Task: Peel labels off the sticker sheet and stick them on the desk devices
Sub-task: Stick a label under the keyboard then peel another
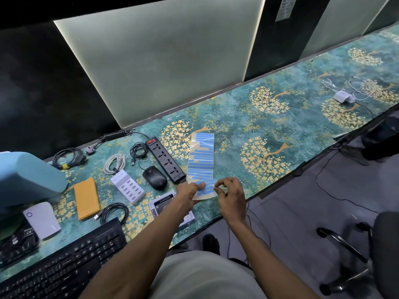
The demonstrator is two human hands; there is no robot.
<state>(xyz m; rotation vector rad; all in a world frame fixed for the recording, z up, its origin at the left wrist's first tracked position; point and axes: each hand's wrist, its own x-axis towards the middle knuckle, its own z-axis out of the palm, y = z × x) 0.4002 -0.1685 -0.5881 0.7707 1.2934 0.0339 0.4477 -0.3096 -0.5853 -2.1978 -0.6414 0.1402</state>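
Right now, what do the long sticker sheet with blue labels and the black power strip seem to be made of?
The long sticker sheet with blue labels looks like glossy translucent backing paper: it bends at the near end, and the desk pattern shows where labels are missing. The black power strip looks like rigid matte plastic, with straight moulded edges and sockets. The left hand holds the sheet while the right hand pinches its edge.

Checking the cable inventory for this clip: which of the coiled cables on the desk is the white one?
The white coiled cable lies between the black power strip's side bundles, just beyond the white multi-port charger. The other coils near it are black.
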